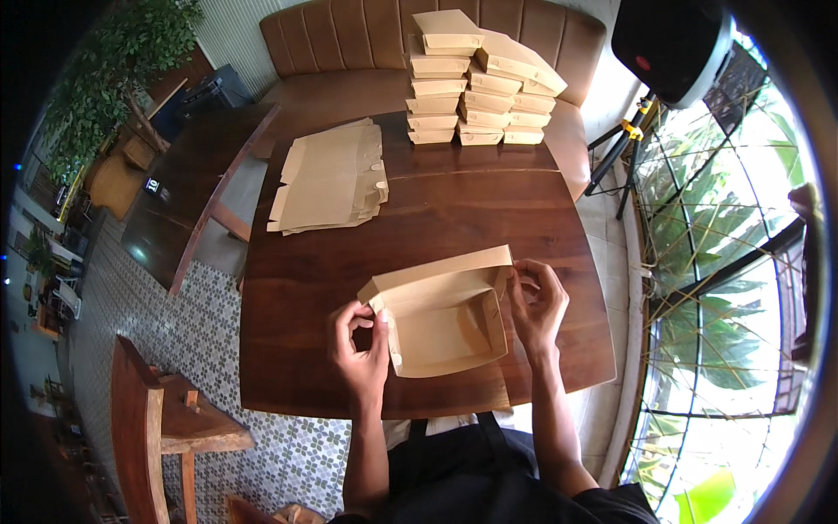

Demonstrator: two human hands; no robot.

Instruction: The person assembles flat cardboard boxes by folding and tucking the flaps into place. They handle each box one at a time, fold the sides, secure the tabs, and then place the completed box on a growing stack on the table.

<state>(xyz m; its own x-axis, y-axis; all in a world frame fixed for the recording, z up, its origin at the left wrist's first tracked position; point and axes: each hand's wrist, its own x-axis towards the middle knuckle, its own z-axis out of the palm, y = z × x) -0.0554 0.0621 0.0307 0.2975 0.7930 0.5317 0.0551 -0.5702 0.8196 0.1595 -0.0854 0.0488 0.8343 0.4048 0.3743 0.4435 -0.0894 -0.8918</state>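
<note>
A brown cardboard box (443, 339) stands near the front of the dark wooden table, its inside facing me and its lid raised along the far side. My left hand (360, 345) pinches the lid's left corner, thumb and fingers closed on the card. At the opposite end, my right hand (539, 301) grips the lid's right corner between thumb and fingers. Farther off to the left lies a pile of flat, unfolded cardboard blanks (327, 179). Stacks of folded boxes (482, 92) rise at the table's far edge, the top ones sitting askew.
The wooden table (419, 210) has a brown padded bench (340, 83) behind it. Another dark table (196, 179) and a wooden chair (135, 428) stand to the left. A black device on a tripod (628, 131) is at the far right, by a latticed window (724, 288).
</note>
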